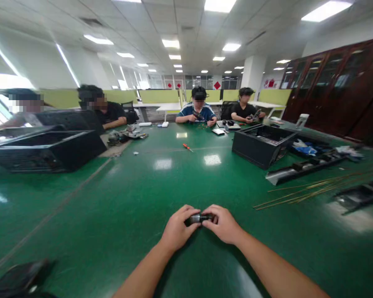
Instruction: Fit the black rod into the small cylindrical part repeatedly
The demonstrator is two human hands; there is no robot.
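Low over the green table (127, 215), my two hands meet around a small cylindrical part (195, 218), silver in the middle and dark toward its ends. The fingers of my left hand (178, 227) wrap its left end. My right hand (225, 225) pinches the narrower dark right end between thumb and fingers. The part lies sideways, and both its ends are partly covered by fingers. What kind of part it is, I cannot tell.
An orange-handled screwdriver (187, 147) lies farther out. Black computer cases stand left (46, 151) and right (261, 145). Thin brass-coloured rods (301, 192) and a metal rail (301, 165) lie on the right. A dark object (21, 277) sits near left. Several people sit around the table.
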